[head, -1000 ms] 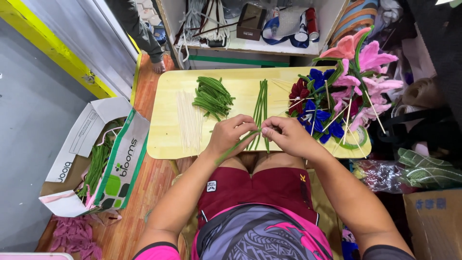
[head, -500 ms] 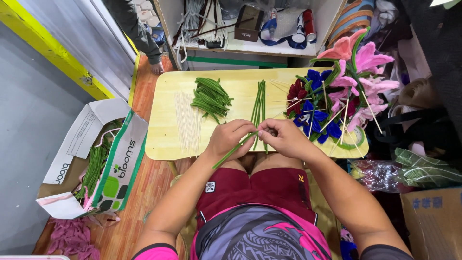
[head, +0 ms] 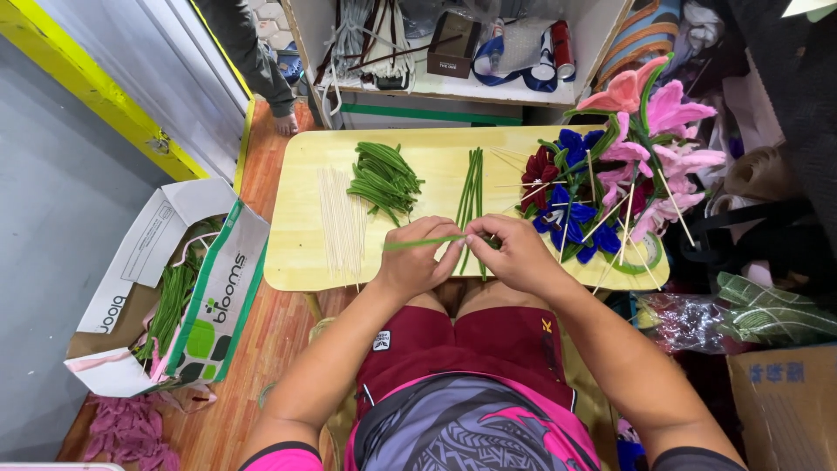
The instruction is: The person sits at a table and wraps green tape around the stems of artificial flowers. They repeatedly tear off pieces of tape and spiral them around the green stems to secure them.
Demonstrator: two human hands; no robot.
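A green wrapped stem was pinched between the fingers of the left hand and those of the right hand. The fingers of both hands were closed on it, the two hands being held almost touching above the near edge of the tabletop. The stem was held roughly level, its free end projecting toward the person's left.

Just beyond the hands, a straight bundle of green stems was laid lengthwise on the tabletop. To its left, a loose heap of shorter green pieces was placed, and further left a row of thin pale sticks was spread flat. On the right part of the tabletop, a cluster of artificial flowers in pink, blue and dark red was gathered on sticks.

Beside the tabletop, on the wooden floor, an open cardboard box holding more green pieces was seen. Pink material was lying on the floor near the box.
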